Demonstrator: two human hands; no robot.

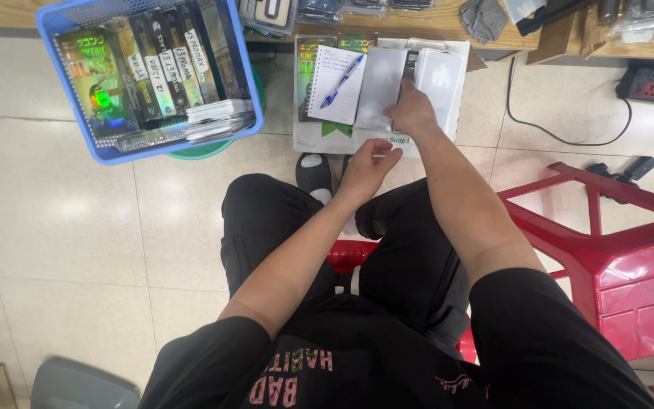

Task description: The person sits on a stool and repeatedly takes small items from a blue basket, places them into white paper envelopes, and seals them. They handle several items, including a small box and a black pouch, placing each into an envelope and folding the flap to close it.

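I am sitting on a red stool (346, 254) with a white cardboard box (319, 136) on the floor in front of my knees. My right hand (412, 112) reaches forward with its fingers curled down over the edge of a grey flat sleeve (378, 87) that lies on the box; the fingertips are hidden under my knuckles, so I cannot tell how firm the pinch is. My left hand (366, 167) hovers nearer me, loosely closed, thumb against forefinger on what looks like a thin white strip at the box's near edge, too small to make out. A spiral notebook (336, 83) with a blue pen (341, 80) on it lies touching the sleeve's left side, and a white flat packet (440, 76) lies just right of my hand. I judge that tugging the sleeve could drag the notebook and roll the pen off onto the tiles, since everything is packed edge to edge. The blue basket (145, 76) of boxed packs stands well apart to my left.
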